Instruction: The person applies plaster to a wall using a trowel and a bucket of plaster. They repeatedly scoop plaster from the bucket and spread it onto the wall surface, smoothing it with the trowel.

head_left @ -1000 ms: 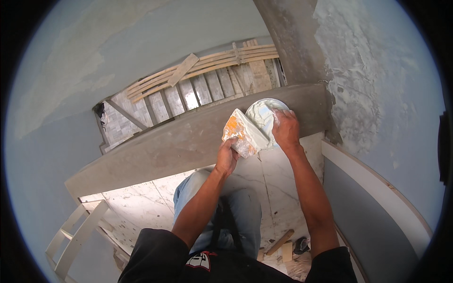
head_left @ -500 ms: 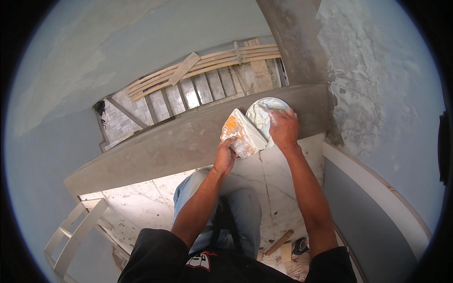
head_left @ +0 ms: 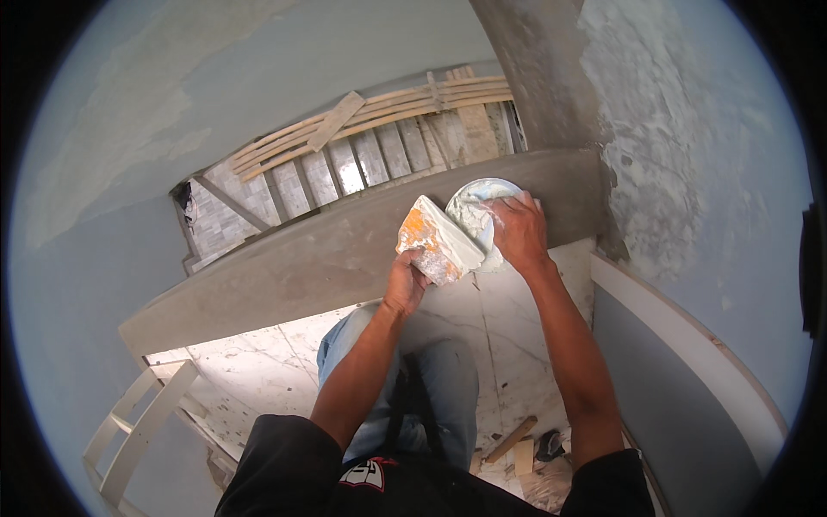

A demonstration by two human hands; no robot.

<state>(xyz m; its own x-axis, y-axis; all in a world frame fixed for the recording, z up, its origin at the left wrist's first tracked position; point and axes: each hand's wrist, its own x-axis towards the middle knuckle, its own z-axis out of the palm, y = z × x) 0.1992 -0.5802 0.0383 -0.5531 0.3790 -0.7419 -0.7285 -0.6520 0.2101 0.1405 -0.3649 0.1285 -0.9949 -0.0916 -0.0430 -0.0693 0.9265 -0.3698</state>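
Note:
My left hand (head_left: 406, 280) grips an orange plastic spreader (head_left: 438, 241) heavily smeared with white paste. The spreader is tilted beside a round white container (head_left: 478, 194) of white paste, which sits at the grey concrete ledge (head_left: 267, 267). My right hand (head_left: 517, 228) is at the container's right side, its fingers curled over the paste; what they grip is hidden.
Past the ledge, wooden planks (head_left: 336, 122) lie over a lower tiled stairway. A patchy plastered wall (head_left: 672, 146) rises at right, with a white board (head_left: 672, 319) below. A white ladder-like frame (head_left: 146, 426) stands lower left. Wood scraps (head_left: 512, 439) lie on the marble floor (head_left: 250, 370).
My left hand and the spreader have shifted slightly left. My right hand has moved a little within the area of the container, its fingers still curled.

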